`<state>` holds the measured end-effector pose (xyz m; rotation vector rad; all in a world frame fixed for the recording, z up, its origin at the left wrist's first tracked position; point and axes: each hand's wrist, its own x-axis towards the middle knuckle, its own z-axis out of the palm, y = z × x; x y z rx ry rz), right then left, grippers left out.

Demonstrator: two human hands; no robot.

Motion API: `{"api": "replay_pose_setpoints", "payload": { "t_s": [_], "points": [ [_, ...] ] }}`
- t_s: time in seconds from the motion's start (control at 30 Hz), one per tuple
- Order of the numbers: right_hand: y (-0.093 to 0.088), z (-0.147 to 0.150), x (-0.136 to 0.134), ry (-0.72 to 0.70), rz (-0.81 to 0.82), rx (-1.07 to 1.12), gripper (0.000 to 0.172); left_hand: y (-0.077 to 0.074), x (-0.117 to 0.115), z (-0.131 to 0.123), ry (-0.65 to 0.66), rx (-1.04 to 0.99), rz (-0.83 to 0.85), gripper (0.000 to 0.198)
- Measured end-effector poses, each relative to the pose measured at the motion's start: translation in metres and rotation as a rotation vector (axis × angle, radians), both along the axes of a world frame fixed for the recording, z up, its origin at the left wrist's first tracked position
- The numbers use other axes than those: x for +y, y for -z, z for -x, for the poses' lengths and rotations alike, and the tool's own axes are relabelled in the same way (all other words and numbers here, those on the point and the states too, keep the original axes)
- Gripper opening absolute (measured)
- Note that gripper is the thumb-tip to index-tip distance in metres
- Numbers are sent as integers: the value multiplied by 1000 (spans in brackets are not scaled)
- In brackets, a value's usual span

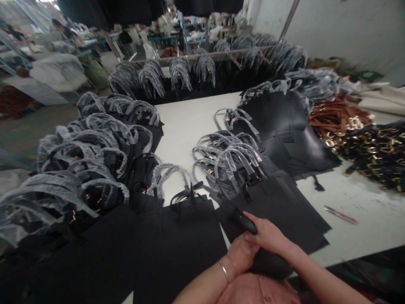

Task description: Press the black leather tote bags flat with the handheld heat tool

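Note:
My right hand (pixel 268 234) is closed around a small black handheld tool (pixel 244 220), held over a stack of flat black bag panels (pixel 284 202) near the table's front edge. My left hand (pixel 241 255), with a metal bangle on the wrist, is curled shut just below and against the right hand; what its fingers hold is hidden. A black bag panel with bare handles (pixel 183 236) lies flat just to the left of both hands.
Piles of black bags with plastic-wrapped handles (pixel 95 160) crowd the white table (pixel 186 122) on the left, centre and back. Brown straps (pixel 335 118) and gold-buckled black straps (pixel 379 152) heap at the right. Pink-handled scissors (pixel 341 215) lie at the right front.

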<state>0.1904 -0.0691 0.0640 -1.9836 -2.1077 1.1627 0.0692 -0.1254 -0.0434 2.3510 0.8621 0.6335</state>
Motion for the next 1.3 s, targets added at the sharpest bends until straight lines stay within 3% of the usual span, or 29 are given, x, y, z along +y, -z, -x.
{"api": "replay_pose_setpoints", "payload": {
  "t_s": [0.17,0.3,0.4,0.5,0.63,0.73,0.87,1.1,1.3],
  "points": [
    [-21,4,20,125,-161,16,74,4,-9,3,-12,-1,-19,41],
    [-42,-47,24,327,-249,48,73,-15,4,-4,-91,-58,41,34],
    [-44,-92,20,486,-174,26,75,-37,49,-31,-253,-189,148,33],
    [-37,-121,17,619,-86,59,77,-49,112,-73,-408,-348,305,39],
    [-27,-139,23,681,-44,150,78,-43,185,-126,-477,-359,606,43],
    [-26,-146,33,684,-23,281,79,-32,210,-145,-451,-332,672,33],
    [-35,-158,42,679,40,421,83,-29,211,-140,-405,-355,644,19],
    [-51,-182,30,551,246,556,83,-40,189,-121,-270,-439,462,15],
    [-53,-172,25,498,347,576,80,-35,178,-119,-193,-485,413,19]
  ]
}}
